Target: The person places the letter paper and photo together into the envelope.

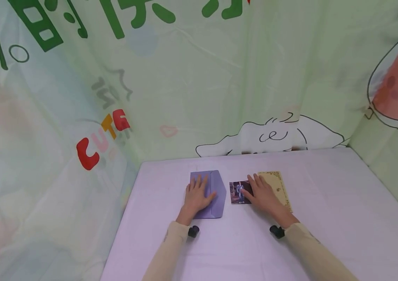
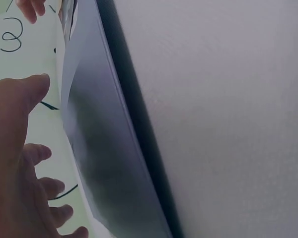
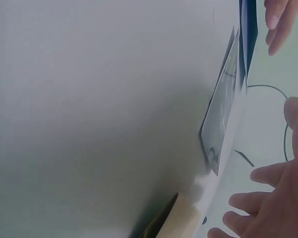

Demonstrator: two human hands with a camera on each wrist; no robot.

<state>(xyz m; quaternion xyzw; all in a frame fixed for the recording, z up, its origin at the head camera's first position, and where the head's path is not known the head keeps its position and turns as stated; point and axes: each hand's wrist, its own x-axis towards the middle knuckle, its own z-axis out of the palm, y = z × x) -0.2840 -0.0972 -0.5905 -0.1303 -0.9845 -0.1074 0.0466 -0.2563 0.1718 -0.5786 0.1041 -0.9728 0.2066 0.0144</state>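
A purple envelope [image 1: 218, 195] lies on the table at the left, its pointed flap unfolded toward the right. My left hand [image 1: 196, 197] is over it with fingers spread; in the left wrist view a gap shows between the hand and the envelope [image 2: 104, 129]. To the right lies a small photo [image 1: 236, 193] of a figure in blue clothing. My right hand [image 1: 263, 196], fingers extended, hangs over the photo's right side and a cream card [image 1: 276, 183] with a brown patterned border. That hand covers parts of both. Neither hand holds anything.
A pale lilac cloth covers the table [image 1: 325, 203]. Printed curtains [image 1: 191, 89] stand behind it and at both sides. Black wrist cameras are strapped at the left cuff [image 1: 193, 231] and the right cuff [image 1: 277, 231].
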